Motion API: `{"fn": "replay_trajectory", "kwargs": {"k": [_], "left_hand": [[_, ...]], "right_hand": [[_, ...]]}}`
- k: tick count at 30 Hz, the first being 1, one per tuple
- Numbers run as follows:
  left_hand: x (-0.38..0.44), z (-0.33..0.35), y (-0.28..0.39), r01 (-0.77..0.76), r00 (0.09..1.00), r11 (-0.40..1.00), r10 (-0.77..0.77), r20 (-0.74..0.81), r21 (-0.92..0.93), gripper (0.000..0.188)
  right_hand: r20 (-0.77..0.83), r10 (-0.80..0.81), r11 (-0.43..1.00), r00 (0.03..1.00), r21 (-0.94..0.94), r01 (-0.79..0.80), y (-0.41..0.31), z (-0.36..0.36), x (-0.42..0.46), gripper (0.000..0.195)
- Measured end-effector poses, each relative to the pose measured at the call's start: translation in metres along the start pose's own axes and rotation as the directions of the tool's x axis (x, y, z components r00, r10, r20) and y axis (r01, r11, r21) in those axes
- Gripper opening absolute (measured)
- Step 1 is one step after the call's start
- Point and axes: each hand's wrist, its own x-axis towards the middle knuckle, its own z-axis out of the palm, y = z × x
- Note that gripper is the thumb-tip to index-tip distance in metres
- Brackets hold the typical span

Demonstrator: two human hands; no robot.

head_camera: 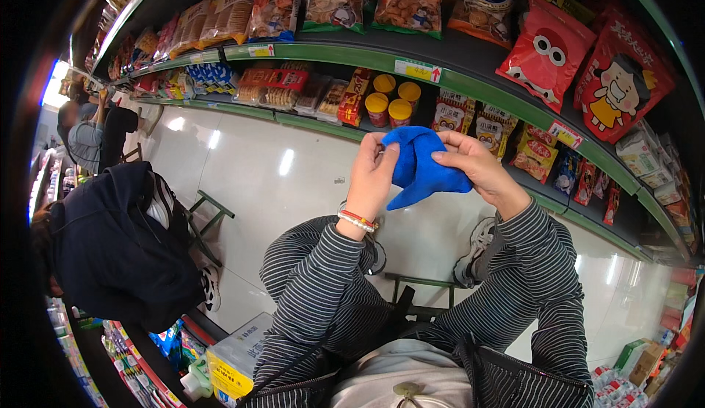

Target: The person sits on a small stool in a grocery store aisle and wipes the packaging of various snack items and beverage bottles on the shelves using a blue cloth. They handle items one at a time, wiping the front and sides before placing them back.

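Note:
A bright blue piece of cloth, felt-like and folded over on itself [424, 168], is held up in front of me between both hands. My left hand [370, 174] pinches its left edge between thumb and fingers. On the right side, my right hand [476, 163] grips the cloth with the thumb on top and the fingers behind. A pointed corner of the cloth hangs down at the lower left. Its far side and the fingertips behind it are hidden.
Ahead curves a shop shelf [341, 58] with bagged snacks and yellow-lidded tubs [388, 99]. A person in dark clothing [126, 243] sits close on my left; another person [88, 132] is farther back. Low by my left side stands a clear plastic box [237, 353]. Tiled floor [259, 187] lies below.

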Motion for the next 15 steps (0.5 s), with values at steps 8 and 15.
{"fn": "replay_trajectory", "kwargs": {"k": [8, 15], "left_hand": [[0.005, -0.008, 0.014, 0.059, 0.989, 0.993, -0.072, -0.128, -0.103, 0.016], [0.007, -0.014, 0.019, -0.010, 0.978, 0.990, -0.021, -0.207, -0.144, 0.016]], "right_hand": [[-0.031, -0.045, 0.901, 0.999, -0.433, 0.027, -0.004, -0.005, -0.004, 0.030], [-0.135, -0.315, 0.663, 0.940, -0.740, 0.116, 0.006, -0.025, 0.003, 0.022]]}}
